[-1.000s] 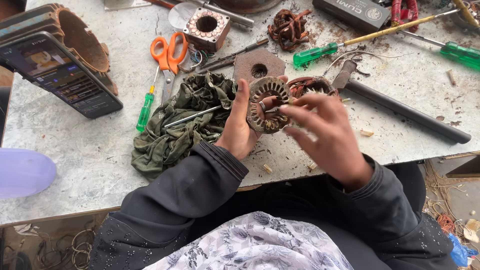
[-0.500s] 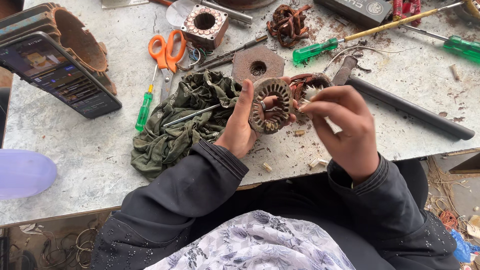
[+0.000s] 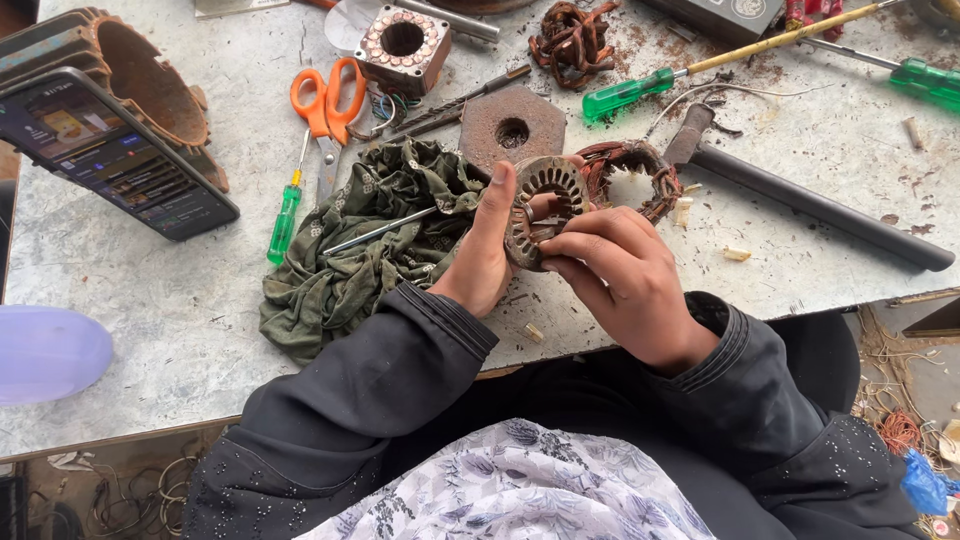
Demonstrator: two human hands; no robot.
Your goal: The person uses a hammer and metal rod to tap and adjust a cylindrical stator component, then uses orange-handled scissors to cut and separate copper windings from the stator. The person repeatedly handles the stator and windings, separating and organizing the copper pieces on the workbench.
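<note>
My left hand [image 3: 484, 252] holds a round slotted metal stator ring [image 3: 541, 186] upright above the table edge, thumb along its left rim. My right hand [image 3: 620, 282] is at the ring's lower right side, fingertips pinched at its inner slots; what they pinch is too small to make out. Just behind the ring lies a ring of rusty copper winding [image 3: 630, 172] on the table. A crumpled green cloth [image 3: 372, 240] with a thin metal rod across it lies to the left of my left hand.
On the grey table [image 3: 150, 300] lie orange scissors [image 3: 326, 100], a green screwdriver [image 3: 284, 220], a hexagonal rusty plate [image 3: 512, 128], a square stator block [image 3: 402, 44], a long dark bar [image 3: 820, 205], more green-handled screwdrivers [image 3: 628, 92], a phone [image 3: 120, 155] leaning on a rusty housing [image 3: 150, 90].
My right hand has come back from the right and now pinches at the ring's inner slots. My left hand still holds the ring, slightly lower and closer to me.
</note>
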